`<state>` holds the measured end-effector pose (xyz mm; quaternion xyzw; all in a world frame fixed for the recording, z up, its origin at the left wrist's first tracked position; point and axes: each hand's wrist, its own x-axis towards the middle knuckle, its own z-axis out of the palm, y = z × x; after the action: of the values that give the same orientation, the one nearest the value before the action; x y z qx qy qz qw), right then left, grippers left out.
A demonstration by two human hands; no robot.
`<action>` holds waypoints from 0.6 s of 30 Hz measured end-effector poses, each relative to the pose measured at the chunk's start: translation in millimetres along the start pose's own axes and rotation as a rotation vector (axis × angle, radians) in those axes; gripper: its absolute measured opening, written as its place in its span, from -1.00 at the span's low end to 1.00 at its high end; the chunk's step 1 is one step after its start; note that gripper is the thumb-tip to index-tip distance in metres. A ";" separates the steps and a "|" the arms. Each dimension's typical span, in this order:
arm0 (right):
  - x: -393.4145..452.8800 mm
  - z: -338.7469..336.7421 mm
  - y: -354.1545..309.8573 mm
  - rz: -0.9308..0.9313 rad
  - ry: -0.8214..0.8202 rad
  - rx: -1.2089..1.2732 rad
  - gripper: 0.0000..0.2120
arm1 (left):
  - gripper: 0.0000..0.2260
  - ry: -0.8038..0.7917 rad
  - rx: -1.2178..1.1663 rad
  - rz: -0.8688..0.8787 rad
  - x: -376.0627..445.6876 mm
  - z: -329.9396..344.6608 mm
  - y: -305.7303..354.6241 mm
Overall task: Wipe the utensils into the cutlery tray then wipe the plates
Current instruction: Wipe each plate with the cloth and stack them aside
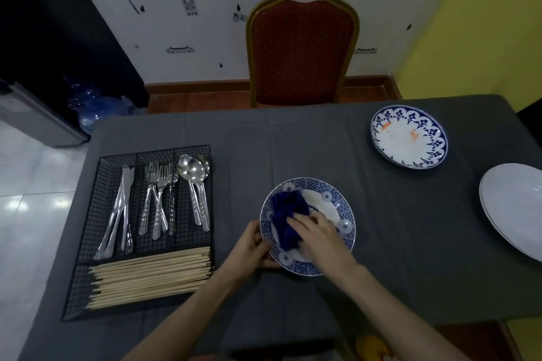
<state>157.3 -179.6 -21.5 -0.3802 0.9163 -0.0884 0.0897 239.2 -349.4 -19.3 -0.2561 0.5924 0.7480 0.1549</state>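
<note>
Plate-wiping step in hand; utensils appear done, all in black wire cutlery tray [96, 246], left of frame.

Right hand [315, 231] presses bunched dark blue cloth [289, 214] onto blue-and-white patterned plate [346, 214], lower centre. Fingers seem flat on cloth; curl hard to tell. Left hand [249, 246] pinches plate's left rim, steadying.

Next, likely: finish this plate, then reach to stained blue-rimmed plate [410, 138], upper right.

Count: 3 plate spots, incl. plain white plates [513, 208] at right edge, possibly two stacked. Tray: about 3 knives [120, 208], about 4 forks [158, 199], 3 spoons [195, 184], bundle of wooden chopsticks [152, 275], uncountable.
</note>
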 end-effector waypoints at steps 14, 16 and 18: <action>-104.7 -31.5 73.3 0.207 0.030 -0.098 -0.39 | -0.80 0.016 0.265 0.140 10.2 53.9 27.1; -118.2 -40.9 95.8 0.289 0.057 -0.108 -0.36 | -0.82 -0.033 0.319 0.146 15.3 71.4 37.9; -126.1 -50.8 113.2 0.347 0.069 -0.114 -0.36 | -0.84 -0.101 0.368 0.160 22.2 96.2 50.7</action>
<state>156.0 -6.3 13.9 -0.2175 0.9742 -0.0325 0.0503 174.6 -270.8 25.1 -0.1377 0.7291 0.6489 0.1685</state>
